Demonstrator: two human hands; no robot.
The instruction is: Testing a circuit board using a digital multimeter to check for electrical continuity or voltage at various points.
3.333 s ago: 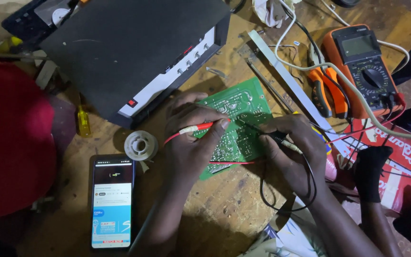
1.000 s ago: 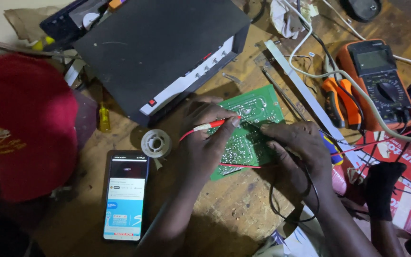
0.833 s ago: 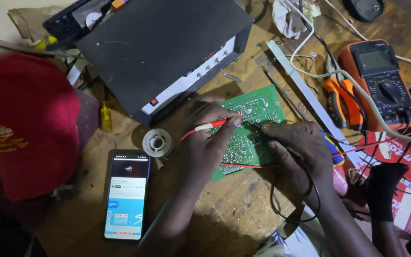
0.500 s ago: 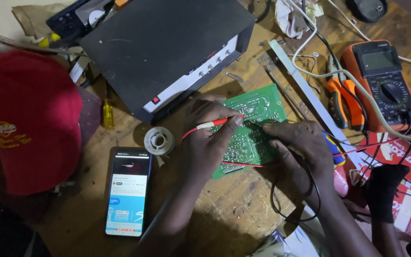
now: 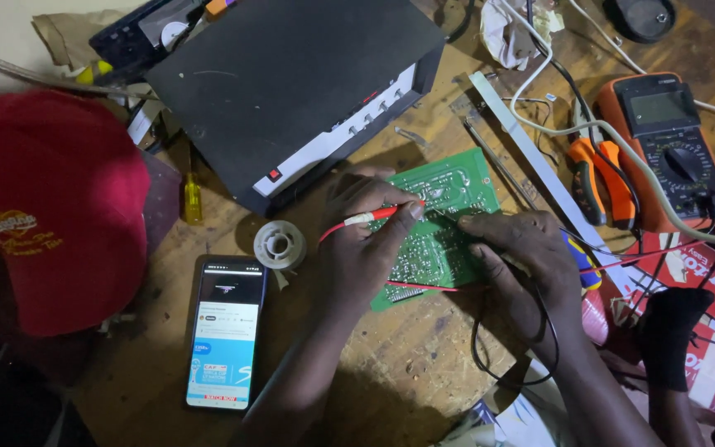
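On the wooden bench [image 5: 407, 372], just below the black case [image 5: 291, 91], I have the green board [image 5: 436, 223] lying flat under both hands. My left hand [image 5: 366, 244] is closed around the red probe [image 5: 370, 217], its tip set on the board's upper part. My right hand [image 5: 527, 252] is curled over the board's right edge around a thin black probe [image 5: 448, 217]; its tip is too fine for me to place exactly. To do this well, I judge each tip should sit on a single solder pad, with my wrists braced on the bench, the leads slack, and my eyes going to the orange meter [image 5: 672, 132] only once both tips are steady. Against the frame 3.3 s ago, the view has slid: the phone [image 5: 225, 331] and red cap [image 5: 43, 199] sit further right, while both hands keep their grip on the board.
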